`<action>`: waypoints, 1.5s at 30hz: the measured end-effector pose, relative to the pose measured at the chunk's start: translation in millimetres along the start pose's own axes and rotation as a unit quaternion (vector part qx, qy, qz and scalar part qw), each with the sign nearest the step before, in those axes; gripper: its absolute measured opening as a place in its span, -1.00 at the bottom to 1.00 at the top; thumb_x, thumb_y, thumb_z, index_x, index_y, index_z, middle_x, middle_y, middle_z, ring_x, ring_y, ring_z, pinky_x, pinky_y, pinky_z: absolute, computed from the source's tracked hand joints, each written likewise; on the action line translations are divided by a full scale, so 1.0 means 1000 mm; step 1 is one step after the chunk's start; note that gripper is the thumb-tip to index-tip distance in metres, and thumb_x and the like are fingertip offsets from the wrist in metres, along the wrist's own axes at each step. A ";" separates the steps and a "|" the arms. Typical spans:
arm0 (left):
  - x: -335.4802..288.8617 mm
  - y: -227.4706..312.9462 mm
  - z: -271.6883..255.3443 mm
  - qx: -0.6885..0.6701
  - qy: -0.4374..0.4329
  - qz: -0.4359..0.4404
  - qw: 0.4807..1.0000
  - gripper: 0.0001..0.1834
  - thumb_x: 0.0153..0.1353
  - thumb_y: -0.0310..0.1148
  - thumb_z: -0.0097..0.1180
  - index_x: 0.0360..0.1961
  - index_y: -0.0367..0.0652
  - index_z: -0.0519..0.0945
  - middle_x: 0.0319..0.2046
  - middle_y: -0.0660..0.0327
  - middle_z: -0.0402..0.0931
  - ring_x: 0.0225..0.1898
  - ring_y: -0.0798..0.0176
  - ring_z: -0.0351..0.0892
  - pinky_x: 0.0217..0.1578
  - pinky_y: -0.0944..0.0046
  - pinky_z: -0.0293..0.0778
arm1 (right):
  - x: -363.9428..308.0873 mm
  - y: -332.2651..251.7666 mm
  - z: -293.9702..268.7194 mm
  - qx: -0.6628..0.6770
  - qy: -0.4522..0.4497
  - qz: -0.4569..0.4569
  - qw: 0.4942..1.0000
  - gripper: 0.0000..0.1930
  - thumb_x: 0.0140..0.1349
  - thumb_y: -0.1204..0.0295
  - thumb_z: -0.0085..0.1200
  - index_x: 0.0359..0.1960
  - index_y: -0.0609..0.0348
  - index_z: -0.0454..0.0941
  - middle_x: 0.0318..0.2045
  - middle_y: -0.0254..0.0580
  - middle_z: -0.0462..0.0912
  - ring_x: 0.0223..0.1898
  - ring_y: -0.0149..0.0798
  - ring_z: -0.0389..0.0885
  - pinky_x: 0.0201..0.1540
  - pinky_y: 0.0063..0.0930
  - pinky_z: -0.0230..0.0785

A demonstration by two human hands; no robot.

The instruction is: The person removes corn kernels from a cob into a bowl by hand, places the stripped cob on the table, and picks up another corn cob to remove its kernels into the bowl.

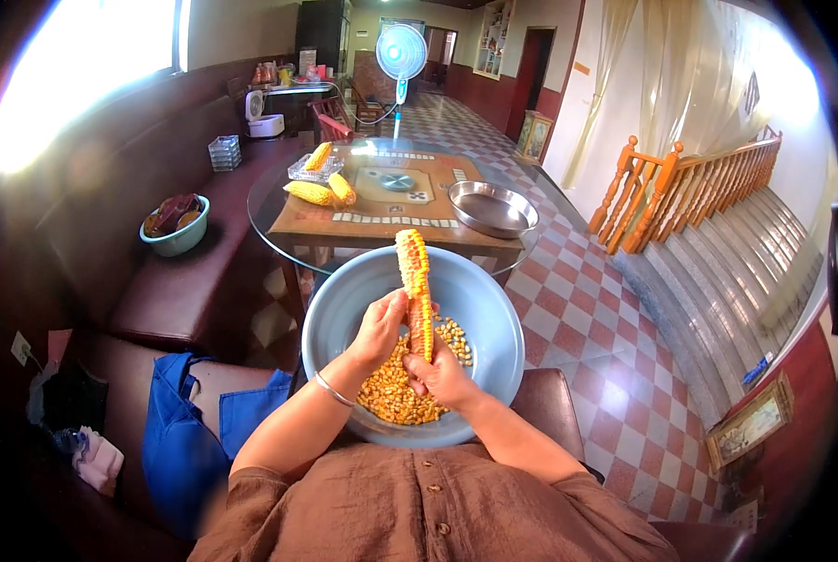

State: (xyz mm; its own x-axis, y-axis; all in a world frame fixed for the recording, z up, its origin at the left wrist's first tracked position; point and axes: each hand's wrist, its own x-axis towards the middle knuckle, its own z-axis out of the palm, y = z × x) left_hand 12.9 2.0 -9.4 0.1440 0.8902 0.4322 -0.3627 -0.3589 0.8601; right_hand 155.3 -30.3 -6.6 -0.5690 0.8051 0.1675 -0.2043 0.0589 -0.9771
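Corn kernels lie heaped in the near part of a large blue basin, close to the person's body. On the table beyond, a clear tray at the left bears one whole ear, and a round metal pan sits at the right. Farther left, a teal bowl on the bench holds dark reddish things. Above the basin, a partly stripped cob stands nearly upright; the left hand grips its middle from the left, while the right hand clasps its lower end, both forearms reaching forward and inward.
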 end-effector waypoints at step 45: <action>0.000 0.009 0.000 -0.045 0.067 -0.036 0.996 -0.42 0.27 0.08 -0.26 -0.02 -0.25 0.38 -0.25 0.15 0.48 -0.15 0.25 0.49 -0.09 0.26 0.39 | 0.005 0.012 -0.006 -0.102 0.041 -0.013 0.994 -0.67 0.17 0.56 -0.08 -0.03 0.23 0.18 -0.51 -0.36 0.35 -0.69 -0.53 0.33 -0.65 -0.65 0.24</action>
State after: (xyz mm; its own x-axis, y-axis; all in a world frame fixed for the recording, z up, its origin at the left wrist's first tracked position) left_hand 9.2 -0.7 -1.6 0.0499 0.9445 0.3247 -0.4374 -0.2716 0.8573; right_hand 154.7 -22.6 -18.5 -0.4970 0.8469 0.1890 -0.0462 0.1917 -0.9804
